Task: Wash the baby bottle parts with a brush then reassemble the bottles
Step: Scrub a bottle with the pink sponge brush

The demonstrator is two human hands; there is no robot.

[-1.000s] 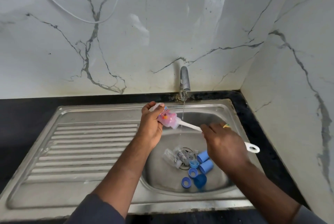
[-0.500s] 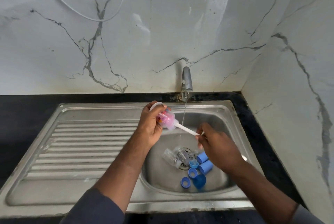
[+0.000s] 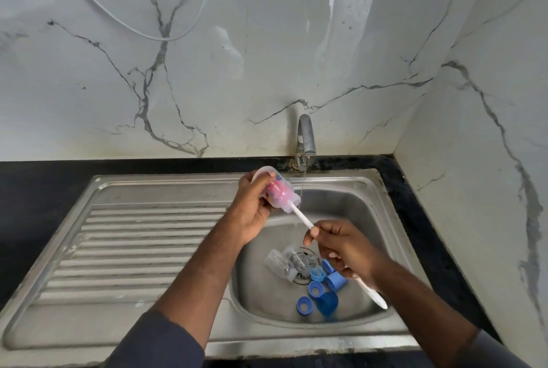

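Note:
My left hand (image 3: 252, 204) grips a clear baby bottle (image 3: 274, 191) tilted over the sink basin, its mouth pointing down to the right. A pink brush head fills the bottle's inside. The brush's white handle (image 3: 305, 220) runs out of the mouth down to my right hand (image 3: 344, 249), which grips it mid-length; the handle's end (image 3: 376, 298) sticks out below the hand. On the basin floor lie a second clear bottle (image 3: 280, 262) by the drain and several blue rings and caps (image 3: 321, 292).
A thin stream of water falls from the metal tap (image 3: 305, 136) just right of the held bottle. The steel sink (image 3: 394, 219) has a ribbed draining board (image 3: 142, 243) on the left. Black counter and marble walls surround it; the right wall stands close.
My right hand slid down and back along the handle, pulling the brush partly out. The left hand tipped the bottle's base a little higher.

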